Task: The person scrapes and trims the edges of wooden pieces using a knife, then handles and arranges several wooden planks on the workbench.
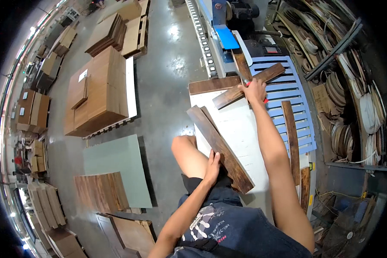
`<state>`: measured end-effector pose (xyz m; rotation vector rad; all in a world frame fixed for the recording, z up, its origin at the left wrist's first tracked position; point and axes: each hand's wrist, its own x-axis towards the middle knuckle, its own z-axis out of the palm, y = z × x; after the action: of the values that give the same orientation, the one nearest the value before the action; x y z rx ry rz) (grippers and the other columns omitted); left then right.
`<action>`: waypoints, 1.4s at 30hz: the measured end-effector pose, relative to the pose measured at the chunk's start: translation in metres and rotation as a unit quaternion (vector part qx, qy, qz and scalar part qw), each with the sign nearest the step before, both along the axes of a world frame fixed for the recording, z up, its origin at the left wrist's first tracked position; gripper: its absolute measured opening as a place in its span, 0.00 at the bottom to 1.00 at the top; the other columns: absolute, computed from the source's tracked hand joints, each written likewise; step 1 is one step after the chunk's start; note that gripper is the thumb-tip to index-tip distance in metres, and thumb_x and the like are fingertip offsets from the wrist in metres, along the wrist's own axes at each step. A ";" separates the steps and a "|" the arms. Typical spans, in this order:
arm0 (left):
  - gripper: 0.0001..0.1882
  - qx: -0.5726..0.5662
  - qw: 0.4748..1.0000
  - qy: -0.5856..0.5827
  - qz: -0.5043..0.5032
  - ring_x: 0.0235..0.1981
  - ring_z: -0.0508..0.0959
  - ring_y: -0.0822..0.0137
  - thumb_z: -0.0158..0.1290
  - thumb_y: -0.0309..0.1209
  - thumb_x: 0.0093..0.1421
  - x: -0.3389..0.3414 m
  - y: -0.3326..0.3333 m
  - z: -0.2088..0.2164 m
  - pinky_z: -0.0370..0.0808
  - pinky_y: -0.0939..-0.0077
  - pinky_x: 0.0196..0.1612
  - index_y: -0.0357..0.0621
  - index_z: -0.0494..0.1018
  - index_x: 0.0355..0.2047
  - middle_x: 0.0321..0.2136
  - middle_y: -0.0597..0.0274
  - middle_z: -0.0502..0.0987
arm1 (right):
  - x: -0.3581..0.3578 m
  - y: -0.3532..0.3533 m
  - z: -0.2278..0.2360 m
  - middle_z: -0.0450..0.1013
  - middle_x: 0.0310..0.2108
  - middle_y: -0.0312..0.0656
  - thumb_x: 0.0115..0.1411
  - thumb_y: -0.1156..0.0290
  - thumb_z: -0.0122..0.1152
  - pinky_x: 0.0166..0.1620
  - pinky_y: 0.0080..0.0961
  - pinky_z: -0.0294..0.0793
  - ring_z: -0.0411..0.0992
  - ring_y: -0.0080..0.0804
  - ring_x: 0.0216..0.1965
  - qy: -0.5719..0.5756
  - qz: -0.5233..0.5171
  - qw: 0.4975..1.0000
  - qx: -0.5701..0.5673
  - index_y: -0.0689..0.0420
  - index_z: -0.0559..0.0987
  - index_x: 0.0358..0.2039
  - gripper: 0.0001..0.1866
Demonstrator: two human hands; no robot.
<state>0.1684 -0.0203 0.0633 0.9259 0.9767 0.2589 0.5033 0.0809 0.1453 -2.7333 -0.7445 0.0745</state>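
My left hand [212,168] holds the side edge of a dark brown wooden plank [222,148] that slants from the white tabletop [241,124] towards my lap. Under its far end, part of a second plank shows. Farther off, my right hand [255,91] is closed round a red-handled tool [248,84]; its thin working end points away from me, and I cannot make out its kind. Beneath that hand, a wooden strip [273,73] lies crosswise over the white top and the blue slatted rack [294,86]. Another dark strip [242,62] reaches under the machine's bright blue guard [226,38].
A long strip [290,142] lies right of my forearm. Another board [215,85] lies along the table's far left edge. The machine's roller track [201,34] runs away from me. Shelves with coiled edging [342,124] stand right; stacked panels [101,90] stand on the floor left.
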 end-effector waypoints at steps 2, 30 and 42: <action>0.42 -0.082 0.996 -0.016 0.019 0.73 0.47 0.56 0.42 0.51 0.72 0.004 0.001 0.018 0.48 0.55 0.72 0.46 0.37 0.74 0.73 0.51 0.44 | 0.010 -0.001 -0.014 0.71 0.52 0.54 0.50 0.47 0.74 0.54 0.46 0.74 0.66 0.53 0.59 0.018 0.018 0.999 -0.040 0.62 0.71 0.56 0.41; 0.18 -0.016 0.922 -0.219 0.317 0.33 0.83 0.65 0.62 0.39 0.62 -0.029 0.079 0.162 0.82 0.70 0.37 0.41 0.72 0.44 0.35 0.60 0.78 | -0.264 -0.234 0.093 0.71 0.29 0.43 0.50 0.68 0.73 0.35 0.37 0.69 0.72 0.44 0.32 0.221 0.229 0.937 0.143 0.57 0.82 0.39 0.15; 0.20 -0.014 0.869 -0.233 0.437 0.28 0.81 0.65 0.65 0.44 0.59 -0.054 0.095 0.151 0.81 0.68 0.30 0.43 0.71 0.39 0.31 0.61 0.77 | -0.240 -0.337 0.008 0.69 0.27 0.46 0.51 0.74 0.68 0.35 0.42 0.69 0.72 0.50 0.31 0.113 0.151 0.976 0.111 0.58 0.76 0.29 0.07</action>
<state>0.1141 0.0746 0.2140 0.2981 0.8803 1.1787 0.2630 -0.2561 0.1536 -2.3342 -1.0276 0.3406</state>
